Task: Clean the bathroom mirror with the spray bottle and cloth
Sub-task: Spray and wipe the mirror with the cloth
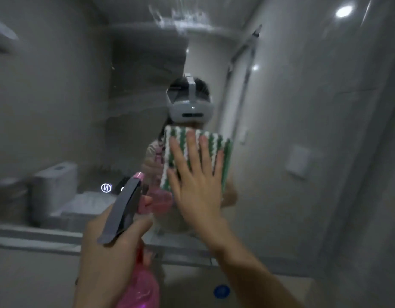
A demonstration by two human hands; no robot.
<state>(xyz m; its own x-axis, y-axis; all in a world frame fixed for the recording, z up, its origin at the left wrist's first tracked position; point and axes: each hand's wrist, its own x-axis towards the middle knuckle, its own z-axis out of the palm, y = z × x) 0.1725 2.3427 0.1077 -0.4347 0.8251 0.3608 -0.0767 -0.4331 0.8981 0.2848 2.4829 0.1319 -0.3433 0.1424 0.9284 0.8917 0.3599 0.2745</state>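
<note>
The bathroom mirror fills most of the view, with wet streaks and smears near its top. My right hand lies flat, fingers spread, pressing a green-and-white striped cloth against the glass at centre. My left hand grips a pink spray bottle with a grey trigger head, held upright just left of the cloth, nozzle toward the mirror. The reflection shows a person with a head-mounted camera behind the cloth.
A ledge runs along the mirror's bottom edge. A lit round icon glows in the glass at lower left. The reflection shows a toilet. A grey tiled wall with a white plate stands at the right.
</note>
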